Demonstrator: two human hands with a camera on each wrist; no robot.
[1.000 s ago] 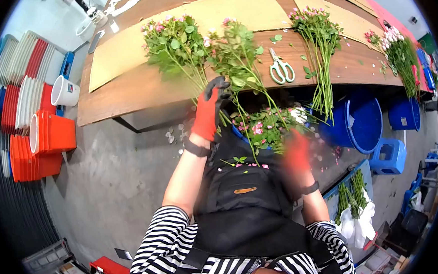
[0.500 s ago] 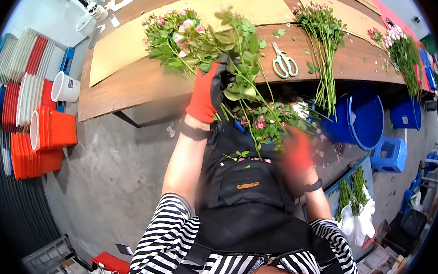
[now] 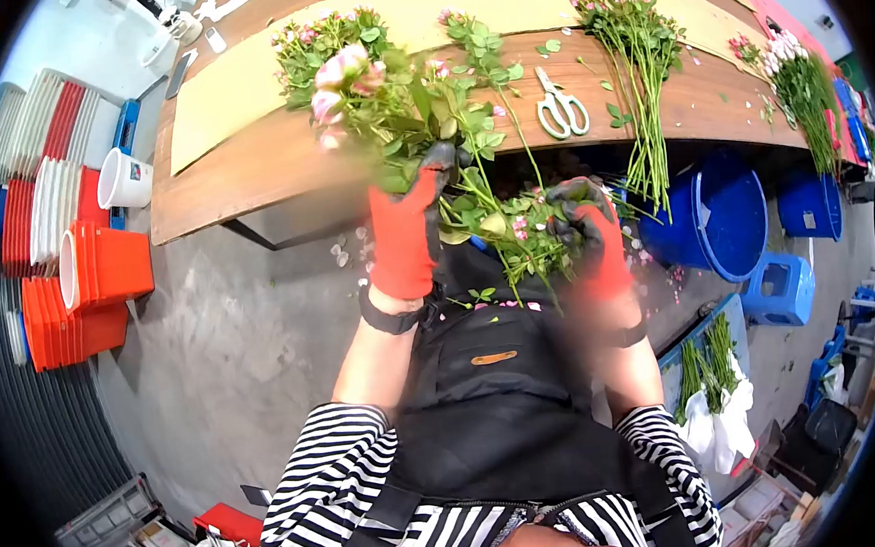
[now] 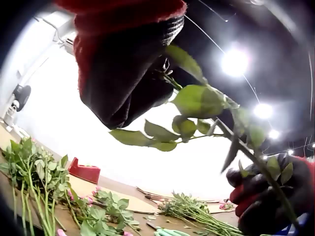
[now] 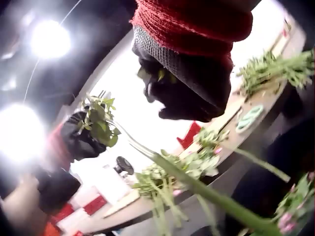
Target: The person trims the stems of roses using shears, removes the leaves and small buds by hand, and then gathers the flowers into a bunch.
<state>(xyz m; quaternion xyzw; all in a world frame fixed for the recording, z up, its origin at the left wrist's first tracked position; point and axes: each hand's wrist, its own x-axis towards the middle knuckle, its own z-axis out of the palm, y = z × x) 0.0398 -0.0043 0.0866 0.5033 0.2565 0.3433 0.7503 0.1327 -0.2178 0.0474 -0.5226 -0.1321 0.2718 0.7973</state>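
My left hand, in a red glove with black fingers, grips a leafy rose stem below its pale pink blooms. The stem slants down toward my right hand, gloved alike, which is lower and to the right. Its fingers are curled, and bits of green leaf show between them in the right wrist view. There the bare lower stem runs past the hand. Below both hands, cut roses and foliage fill a mostly hidden blue bucket over the black apron.
On the wooden table are rose bunches, cardboard and green-handled scissors. Blue bins and a blue stool stand at the right. Stacked orange buckets are at the left. Petals dot the floor.
My left hand has turned the rose stem, bringing its blooms left and closer to the camera. My right hand, blurred low before, has risen toward the stem, its fingers now visible.
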